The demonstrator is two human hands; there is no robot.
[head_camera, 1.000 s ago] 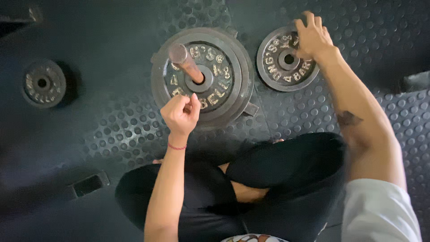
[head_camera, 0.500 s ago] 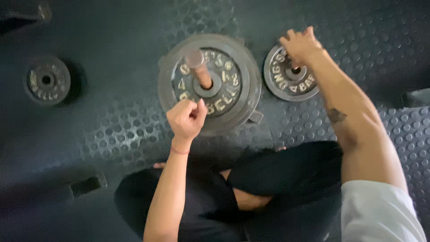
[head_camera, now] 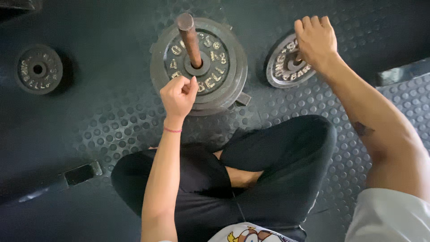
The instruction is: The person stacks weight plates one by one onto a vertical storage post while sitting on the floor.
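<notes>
- Looking down, I see my left hand [head_camera: 179, 95] clenched in a loose fist, thumb against forefinger; I cannot tell whether anything is pinched inside.
- Just beyond its knuckles lies the stack of weight plates [head_camera: 199, 65], threaded on a rusty bar [head_camera: 189, 38] rising from the centre hole.
- My right hand [head_camera: 316, 40] covers a single grey plate [head_camera: 283, 67], fingers curled over its far rim, grasping it; the plate tilts up off the studded rubber floor [head_camera: 112, 116].
- Well away from the left fist, on its outer side, a small dark plate [head_camera: 39, 68] lies flat.
</notes>
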